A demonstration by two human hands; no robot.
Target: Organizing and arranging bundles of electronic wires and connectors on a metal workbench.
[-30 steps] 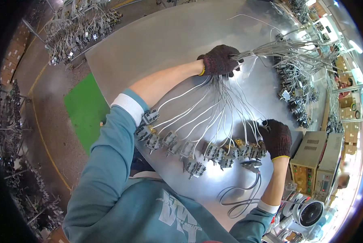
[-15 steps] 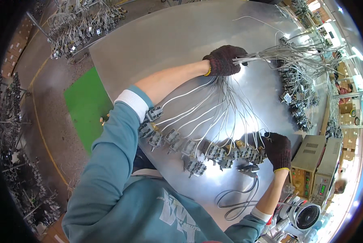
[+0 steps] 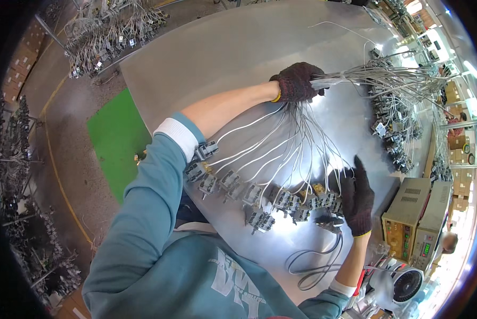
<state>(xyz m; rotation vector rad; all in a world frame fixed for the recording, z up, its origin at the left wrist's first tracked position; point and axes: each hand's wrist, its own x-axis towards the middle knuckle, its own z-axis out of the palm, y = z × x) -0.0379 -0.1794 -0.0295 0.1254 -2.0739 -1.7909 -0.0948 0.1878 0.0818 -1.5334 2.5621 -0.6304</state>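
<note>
My left hand (image 3: pixel 300 82), in a dark knit glove, is closed around a bundle of thin grey cables above the metal table. On the near side of the fist, the white and grey cables (image 3: pixel 297 125) fan out. They run down to a curved row of small dark connector blocks (image 3: pixel 253 195) lying on the table. My right hand (image 3: pixel 358 204), gloved alike, is at the right end of that row, with its fingers stretched out. It is beside the last connectors and cables; whether it touches them cannot be made out.
More grey cables (image 3: pixel 392 75) with dark connectors (image 3: pixel 395 119) lie to the right of my left hand. Two metal instrument boxes (image 3: pixel 408 212) stand at the right edge, near a round fan (image 3: pixel 407 284). A coiled dark cable (image 3: pixel 315 268) lies near me. Cable racks (image 3: pixel 113 42) stand beyond the table (image 3: pixel 196 50).
My right hand has opened from its bent pose at the end connectors, its fingers now pointing away from me. My left hand keeps its hold on the cables.
</note>
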